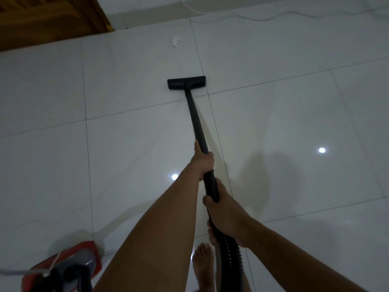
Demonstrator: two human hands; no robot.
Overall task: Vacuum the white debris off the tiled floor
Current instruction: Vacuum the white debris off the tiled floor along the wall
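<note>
I observed the white debris (176,41) lying on the tiled floor (294,112) at the far side, left of a grout line, with a smaller fleck (183,65) nearer. The black floor head (186,82) sat flat on the tile just near of that fleck, not touching it. The black wand (194,119) ran from the head back toward me, tilted upward.

The left hand (203,163) gripped the wand at mid-length, arm fully extended, fingers wrapped round the tube and thumb laid along its far side. The right hand (225,216) gripped the near end of the wand where the ribbed hose (230,256) joined, fingers curled round it, wrist bent.

The hose dropped past a bare foot (203,262) at the near edge. The red vacuum body (69,264) stood near left, well apart from the head. A wooden door (48,17) occupied the far left corner. A white cable (252,17) lay along the far side. Nothing lay between the head and the debris.
</note>
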